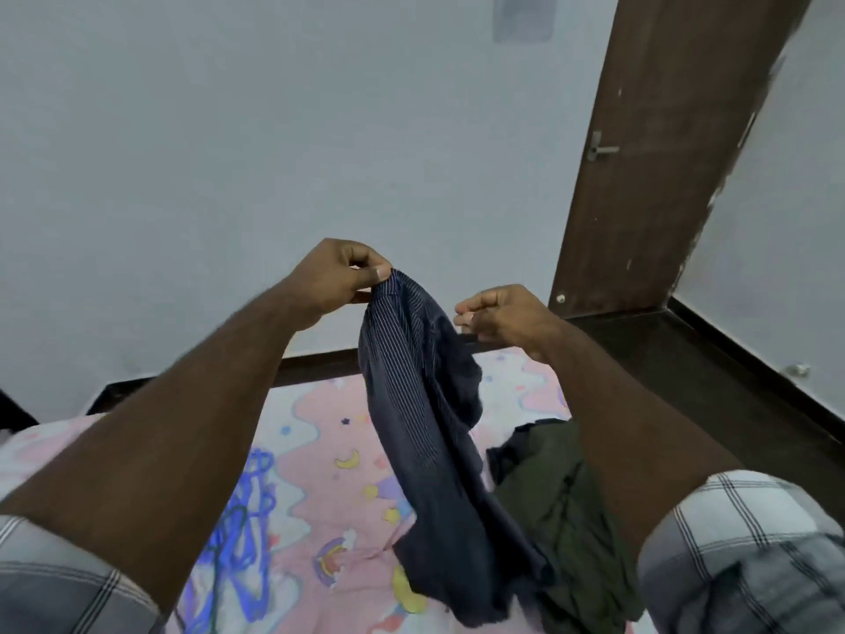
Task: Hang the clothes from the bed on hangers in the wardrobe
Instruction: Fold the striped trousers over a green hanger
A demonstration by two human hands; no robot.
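**Left hand lifts striped shirt over the bed**

Left hand pinches the top edge of a dark blue pinstriped shirt between thumb and fingers, holding it up above the bed. The shirt hangs down in a long bunch, its lower end trailing onto the bed near the bottom of the view. Right hand is raised just beside the shirt's upper part, fingers curled in toward the thumb; cannot tell whether it grips any cloth, no fabric seen between its fingers. Both forearms bare, checked sleeves at the lower corners.

Bed has a pink and white sheet with moons, stars and rainbows. A dark green garment lies crumpled on it under the right arm, touching the hanging shirt's lower part. Blue hangers lie in a pile on the sheet under the left arm. Behind: pale wall, brown door with a metal handle, dark floor
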